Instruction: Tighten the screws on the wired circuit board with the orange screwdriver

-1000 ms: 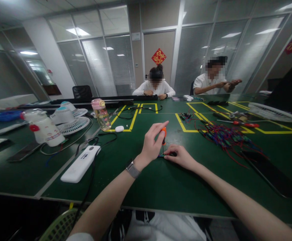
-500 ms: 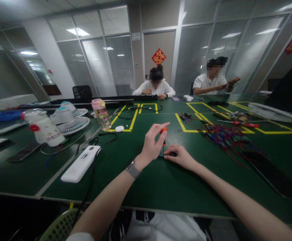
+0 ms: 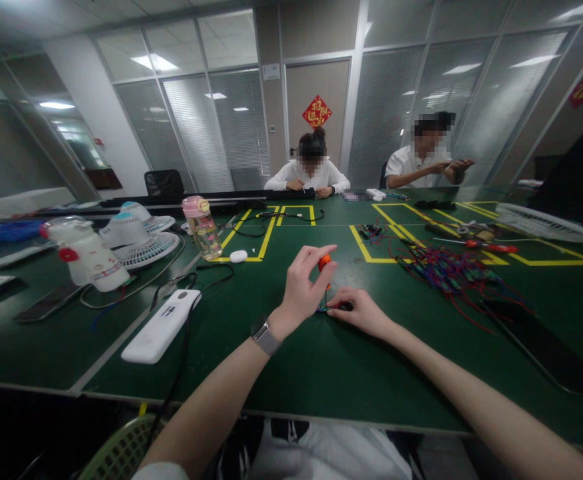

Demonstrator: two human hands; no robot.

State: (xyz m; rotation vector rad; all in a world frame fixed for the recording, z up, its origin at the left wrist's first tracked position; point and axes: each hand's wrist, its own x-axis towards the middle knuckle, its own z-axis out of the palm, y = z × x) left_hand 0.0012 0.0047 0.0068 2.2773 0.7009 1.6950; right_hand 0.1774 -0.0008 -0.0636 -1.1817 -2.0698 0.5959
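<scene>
My left hand (image 3: 302,287) pinches the orange handle of a small screwdriver (image 3: 324,263), held upright with its tip down on a small dark part (image 3: 340,307) on the green table (image 3: 281,360). A watch sits on that wrist. My right hand (image 3: 359,311) lies low on the table beside it, fingers pressed onto the small part and holding it down. The screwdriver's shaft is mostly hidden behind my left fingers.
A heap of red and blue wired parts (image 3: 446,273) lies to the right, a red-handled screwdriver (image 3: 486,247) beyond it. To the left are a white power bank (image 3: 161,325), a pink-lidded bottle (image 3: 201,227), small fans (image 3: 139,237) and cables. Two people sit across the table.
My left fingers have shifted round the orange handle, turning it slightly. My right hand stays put. The person at the far right has lowered a raised hand a little.
</scene>
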